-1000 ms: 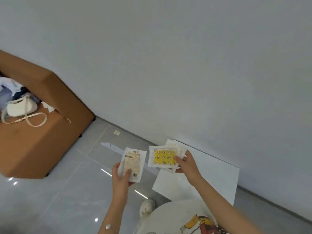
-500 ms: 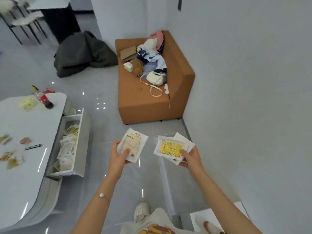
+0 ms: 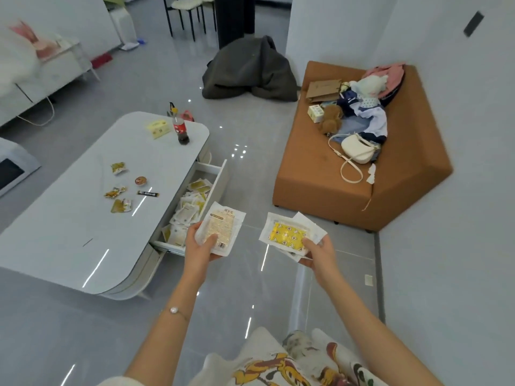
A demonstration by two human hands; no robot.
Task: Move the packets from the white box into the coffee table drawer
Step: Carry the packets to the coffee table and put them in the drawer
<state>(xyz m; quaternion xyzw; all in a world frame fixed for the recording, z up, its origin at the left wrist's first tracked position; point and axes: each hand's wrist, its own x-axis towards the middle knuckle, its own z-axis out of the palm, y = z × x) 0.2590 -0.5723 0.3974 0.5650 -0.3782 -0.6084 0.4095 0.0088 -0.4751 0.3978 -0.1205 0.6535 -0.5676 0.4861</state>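
While the person stands on the grey floor (image 3: 237, 288), both hands are out in front, and both are loaded. The left hand (image 3: 199, 245) grips one white packet (image 3: 221, 231) with a tan printed panel, thumb pressed on its face and fingers curled behind it. The right hand (image 3: 320, 253) pinches a small stack of packets (image 3: 289, 234) by its near corner. The top one shows a yellow patterned face, and white edges fan out beneath it.

Just left of the left hand, the drawer (image 3: 220, 176) stands pulled open from the right side of the white coffee table. It is heaped with loose packets (image 3: 189, 210) in white and yellow. From this view the held packet overlaps the drawer's near end.

On the glossy tabletop (image 3: 69, 218) lie a few snack wrappers (image 3: 119, 190). A cola bottle (image 3: 180, 129) stands upright at the far end, with a yellow box (image 3: 158, 129) just beside it.

Off to the far right, against the wall, sits an orange sofa (image 3: 320, 190). On it are clothes, a paper bag and a white handbag (image 3: 358, 149). A dark heap of fabric (image 3: 248, 73) lies on the floor beyond.
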